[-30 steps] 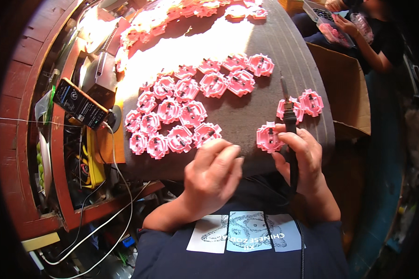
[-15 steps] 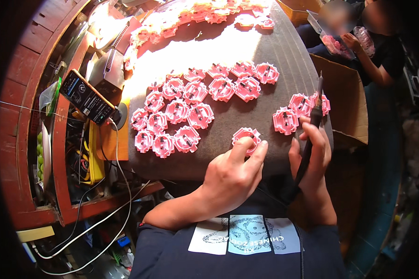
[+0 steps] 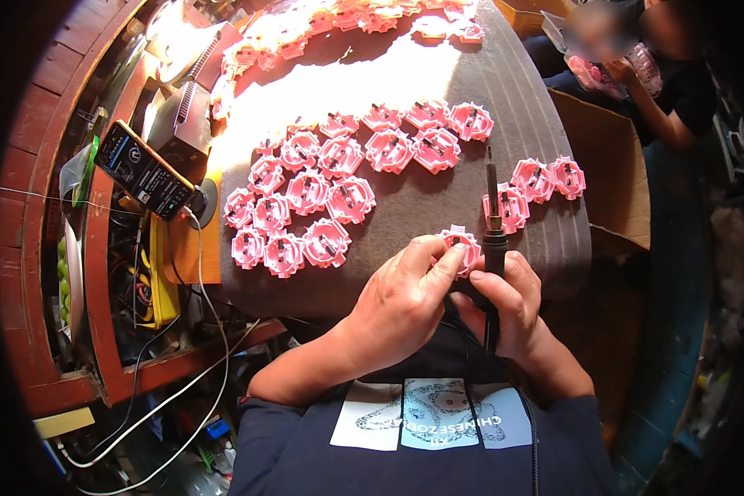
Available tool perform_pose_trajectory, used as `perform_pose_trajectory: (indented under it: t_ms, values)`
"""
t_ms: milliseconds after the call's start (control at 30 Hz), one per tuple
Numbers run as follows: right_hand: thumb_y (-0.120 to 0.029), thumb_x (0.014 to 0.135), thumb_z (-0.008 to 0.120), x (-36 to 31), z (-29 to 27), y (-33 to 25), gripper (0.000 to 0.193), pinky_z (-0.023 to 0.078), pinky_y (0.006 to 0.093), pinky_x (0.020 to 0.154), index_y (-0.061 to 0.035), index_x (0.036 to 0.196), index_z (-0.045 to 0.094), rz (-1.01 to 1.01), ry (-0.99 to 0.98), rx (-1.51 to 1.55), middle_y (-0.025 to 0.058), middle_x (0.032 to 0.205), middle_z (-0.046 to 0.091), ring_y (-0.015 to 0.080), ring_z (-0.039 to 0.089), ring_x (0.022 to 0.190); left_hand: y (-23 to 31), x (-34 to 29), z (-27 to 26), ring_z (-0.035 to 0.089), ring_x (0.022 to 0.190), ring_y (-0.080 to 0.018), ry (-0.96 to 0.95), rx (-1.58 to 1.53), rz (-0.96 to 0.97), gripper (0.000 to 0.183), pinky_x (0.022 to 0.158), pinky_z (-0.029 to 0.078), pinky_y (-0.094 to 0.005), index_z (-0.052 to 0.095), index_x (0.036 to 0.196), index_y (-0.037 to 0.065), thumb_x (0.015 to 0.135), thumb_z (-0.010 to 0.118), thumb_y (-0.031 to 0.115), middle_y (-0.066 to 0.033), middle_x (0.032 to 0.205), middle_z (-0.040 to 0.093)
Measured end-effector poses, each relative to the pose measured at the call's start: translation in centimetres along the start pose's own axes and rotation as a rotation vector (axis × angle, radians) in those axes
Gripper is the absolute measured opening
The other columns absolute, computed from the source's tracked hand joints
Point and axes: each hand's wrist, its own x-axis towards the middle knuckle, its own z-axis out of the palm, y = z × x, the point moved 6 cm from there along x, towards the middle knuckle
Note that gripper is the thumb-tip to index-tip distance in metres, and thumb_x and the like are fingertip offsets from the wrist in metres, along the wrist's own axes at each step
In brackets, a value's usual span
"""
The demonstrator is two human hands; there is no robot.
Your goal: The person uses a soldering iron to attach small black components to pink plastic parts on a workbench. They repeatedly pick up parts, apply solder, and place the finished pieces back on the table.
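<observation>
A pink plastic part (image 3: pixel 465 241) with a small black piece inside is pinched between the thumb and fingers of my left hand (image 3: pixel 401 293), close to the table's near edge. My right hand (image 3: pixel 517 307) is wrapped round the black handle of a soldering iron (image 3: pixel 493 240). Its thin metal shaft points away from me, standing just right of the pinched part. The two hands are almost together, and my fingers cover the lower side of the pink part. Beyond the iron lies another pink part (image 3: pixel 512 211), with two more (image 3: pixel 534 180) next to it.
Rows of similar pink parts (image 3: pixel 339 155) lie left of centre on the dark table (image 3: pixel 422 194); more are heaped at the sunlit far end. A phone (image 3: pixel 145 169) on a stand and cables are at left. A cardboard box (image 3: pixel 608 157) and a seated person (image 3: pixel 674 91) are at right.
My right hand has brought the soldering iron left, from over the right-hand parts to beside my left hand. The left hand and its pink part have shifted slightly right.
</observation>
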Motion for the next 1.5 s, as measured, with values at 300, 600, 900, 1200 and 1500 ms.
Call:
perform_pose_trajectory:
  t_ms: [300,600,900,1200,1500]
  values:
    - [0.003,0.077,0.079,0.3,0.6,0.2,0.057,0.053,0.0398,0.062,-0.0047,0.131,0.060,-0.025,0.025,0.021,0.0145,0.100,0.069,0.0305,0.065,0.075,-0.3,0.0,-0.4,0.070,0.104,-0.0396,0.043,-0.180,-0.054,0.057,0.086,0.061,-0.0448,0.062,0.136,-0.001,0.081,0.075,-0.008,-0.0218,0.124,0.061]
    - [0.016,0.083,0.072,0.3,0.3,0.5,0.046,0.047,0.0394,0.055,0.0009,0.125,0.061,0.061,0.120,0.061,0.0152,0.092,0.067,0.0295,0.058,0.064,-1.0,0.6,0.1,0.072,0.086,-0.0298,0.092,-0.183,-0.053,0.033,0.074,0.061,-0.0386,0.074,0.115,0.003,0.084,0.077,-0.008,-0.0149,0.113,0.065]
    - [0.002,0.085,0.078,-0.4,-0.3,-0.3,0.043,0.060,0.0411,0.067,-0.0051,0.124,0.061,-0.024,0.102,0.048,0.0203,0.105,0.072,0.0328,0.072,0.079,-1.2,0.6,-0.2,0.072,0.087,-0.0315,0.166,-0.174,-0.059,0.023,0.073,0.060,-0.0389,0.074,0.108,0.001,0.087,0.077,-0.007,-0.0154,0.106,0.068]
    - [0.001,0.079,0.079,-0.4,0.4,-0.4,0.048,0.062,0.0435,0.072,-0.0022,0.124,0.063,-0.077,0.055,-0.059,0.0209,0.111,0.074,0.0354,0.074,0.087,-1.3,0.5,0.1,0.072,0.086,-0.0300,0.218,-0.157,-0.098,0.019,0.072,0.060,-0.0390,0.074,0.103,0.002,0.086,0.080,-0.004,-0.0131,0.100,0.069]
    - [-0.003,0.087,0.078,0.4,-0.2,0.2,0.039,0.060,0.0427,0.070,0.0007,0.123,0.063,-0.019,0.044,0.054,0.0192,0.104,0.073,0.0332,0.072,0.079,-1.0,0.3,0.1,0.073,0.090,-0.0320,0.208,-0.100,-0.084,0.026,0.074,0.061,-0.0397,0.074,0.106,0.001,0.082,0.082,-0.005,-0.0148,0.102,0.069]
